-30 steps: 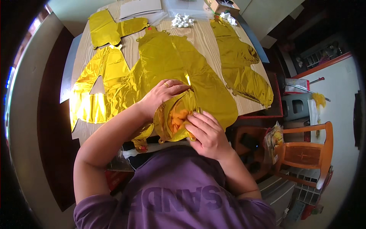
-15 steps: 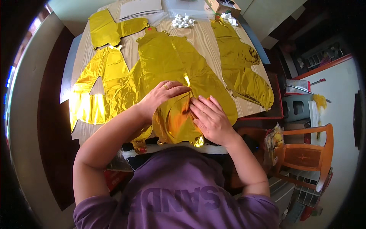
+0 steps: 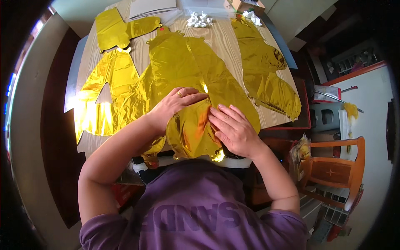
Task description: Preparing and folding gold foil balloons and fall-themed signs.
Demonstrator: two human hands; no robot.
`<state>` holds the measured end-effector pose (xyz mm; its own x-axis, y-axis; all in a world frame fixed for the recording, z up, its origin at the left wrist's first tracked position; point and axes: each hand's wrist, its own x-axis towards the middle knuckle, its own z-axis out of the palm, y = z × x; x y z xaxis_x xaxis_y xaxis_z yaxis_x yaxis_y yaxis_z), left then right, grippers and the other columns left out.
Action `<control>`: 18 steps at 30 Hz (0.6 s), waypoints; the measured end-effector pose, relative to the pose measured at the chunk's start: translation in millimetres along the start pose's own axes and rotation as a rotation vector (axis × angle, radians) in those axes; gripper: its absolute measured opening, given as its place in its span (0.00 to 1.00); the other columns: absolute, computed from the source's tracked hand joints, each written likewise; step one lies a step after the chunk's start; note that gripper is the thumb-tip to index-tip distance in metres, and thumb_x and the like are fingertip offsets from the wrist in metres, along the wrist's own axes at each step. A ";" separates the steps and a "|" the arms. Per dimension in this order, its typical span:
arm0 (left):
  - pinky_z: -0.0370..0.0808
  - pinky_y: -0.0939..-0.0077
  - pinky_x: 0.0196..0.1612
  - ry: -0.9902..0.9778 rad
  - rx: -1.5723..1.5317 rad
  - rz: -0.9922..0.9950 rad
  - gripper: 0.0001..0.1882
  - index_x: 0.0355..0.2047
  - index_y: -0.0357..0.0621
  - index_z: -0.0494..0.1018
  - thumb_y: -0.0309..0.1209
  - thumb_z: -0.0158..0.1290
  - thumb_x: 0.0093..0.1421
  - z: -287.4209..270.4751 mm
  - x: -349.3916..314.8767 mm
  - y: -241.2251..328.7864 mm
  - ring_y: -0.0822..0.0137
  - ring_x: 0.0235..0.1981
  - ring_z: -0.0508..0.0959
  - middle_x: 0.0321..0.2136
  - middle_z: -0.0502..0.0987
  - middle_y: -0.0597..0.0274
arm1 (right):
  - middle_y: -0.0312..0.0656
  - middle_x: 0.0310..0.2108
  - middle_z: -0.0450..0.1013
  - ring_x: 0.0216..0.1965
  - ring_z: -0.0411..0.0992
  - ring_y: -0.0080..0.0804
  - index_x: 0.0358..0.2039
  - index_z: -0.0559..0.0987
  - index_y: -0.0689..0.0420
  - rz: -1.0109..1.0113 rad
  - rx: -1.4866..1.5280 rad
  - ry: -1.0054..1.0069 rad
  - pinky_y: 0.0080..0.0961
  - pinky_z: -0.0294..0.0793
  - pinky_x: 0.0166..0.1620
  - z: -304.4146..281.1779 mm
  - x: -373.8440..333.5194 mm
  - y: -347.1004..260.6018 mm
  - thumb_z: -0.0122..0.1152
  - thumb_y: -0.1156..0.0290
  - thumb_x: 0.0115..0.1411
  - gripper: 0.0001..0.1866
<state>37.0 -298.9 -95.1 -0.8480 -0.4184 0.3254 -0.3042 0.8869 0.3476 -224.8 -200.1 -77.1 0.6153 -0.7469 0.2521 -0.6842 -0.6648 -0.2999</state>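
Observation:
Several flat gold foil balloons lie on a light wooden table (image 3: 216, 39). The nearest gold foil balloon (image 3: 192, 133) hangs over the table's front edge. My left hand (image 3: 175, 104), with a ring on one finger, lies flat on its upper part. My right hand (image 3: 232, 129) presses flat on its right side, fingers together. Neither hand grips anything. A large gold balloon (image 3: 183, 62) spreads across the middle of the table behind my hands.
More gold foil shapes lie at the left (image 3: 106, 96), far left (image 3: 114, 29) and right (image 3: 266, 71). White crumpled bits (image 3: 200, 19) and a small box (image 3: 246, 5) sit at the far edge. An orange wooden chair (image 3: 333, 171) stands at the right.
My right hand moved from the balloon's lower opening up onto its right side and flattened it. The orange patch seen inside the fold is now covered. The left hand stayed put.

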 end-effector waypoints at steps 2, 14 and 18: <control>0.67 0.55 0.59 0.046 -0.041 0.004 0.33 0.56 0.43 0.72 0.42 0.60 0.50 0.7 0.8 2.3 0.50 0.59 0.68 0.61 0.69 0.55 | 0.44 0.63 0.67 0.64 0.63 0.47 0.58 0.75 0.57 -0.028 0.018 0.026 0.48 0.59 0.67 -2.4 -1.3 6.2 0.61 0.66 0.62 0.24; 0.67 0.52 0.58 0.014 0.021 0.072 0.33 0.57 0.47 0.73 0.44 0.60 0.50 -3.4 3.1 2.6 0.48 0.59 0.69 0.62 0.68 0.54 | 0.44 0.63 0.67 0.64 0.63 0.48 0.58 0.75 0.56 -0.088 -0.023 -0.041 0.49 0.58 0.66 -4.7 -1.9 6.1 0.60 0.64 0.61 0.24; 0.67 0.53 0.59 -0.010 -0.128 0.061 0.30 0.57 0.46 0.73 0.42 0.59 0.54 -8.2 4.1 -8.0 0.48 0.59 0.69 0.62 0.68 0.52 | 0.44 0.63 0.67 0.64 0.63 0.48 0.58 0.74 0.56 -0.112 -0.021 -0.076 0.50 0.58 0.67 -6.5 -1.4 9.9 0.61 0.64 0.61 0.25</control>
<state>39.5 -309.4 -89.4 -0.8675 -0.3621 0.3410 -0.1950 0.8782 0.4367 -234.9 -205.7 -74.4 0.7157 -0.6654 0.2122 -0.6171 -0.7448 -0.2539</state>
